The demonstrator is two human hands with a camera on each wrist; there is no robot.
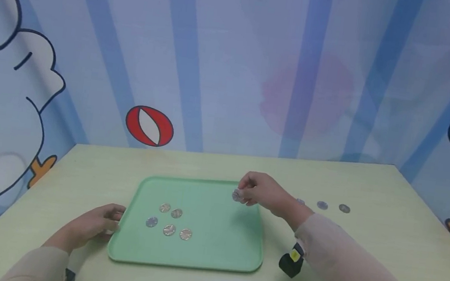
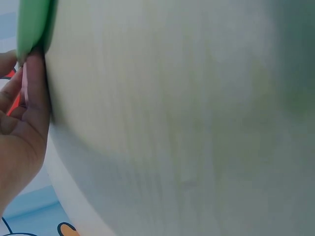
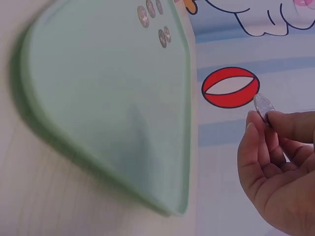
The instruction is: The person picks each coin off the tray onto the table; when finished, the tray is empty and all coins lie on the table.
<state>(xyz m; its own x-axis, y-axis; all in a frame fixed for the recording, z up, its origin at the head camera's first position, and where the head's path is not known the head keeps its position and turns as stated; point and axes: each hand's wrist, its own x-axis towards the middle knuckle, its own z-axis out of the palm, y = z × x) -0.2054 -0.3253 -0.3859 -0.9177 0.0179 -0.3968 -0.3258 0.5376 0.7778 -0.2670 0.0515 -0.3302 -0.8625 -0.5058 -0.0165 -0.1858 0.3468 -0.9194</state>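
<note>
My right hand pinches a silver coin between thumb and fingertips, above the far right corner of the green tray. In the right wrist view the coin stands tilted on edge in the grip. Several coins lie flat and loosely grouped on the tray's left half. At the tray's left edge my left hand holds the rim. The left wrist view has its fingers around the green rim, close over the tabletop.
Three more coins lie in a row on the pale table right of the tray, the nearest partly hidden by the right wrist. A blue striped backdrop with cartoon figures rises behind the table. A dark camera hangs at the right wrist.
</note>
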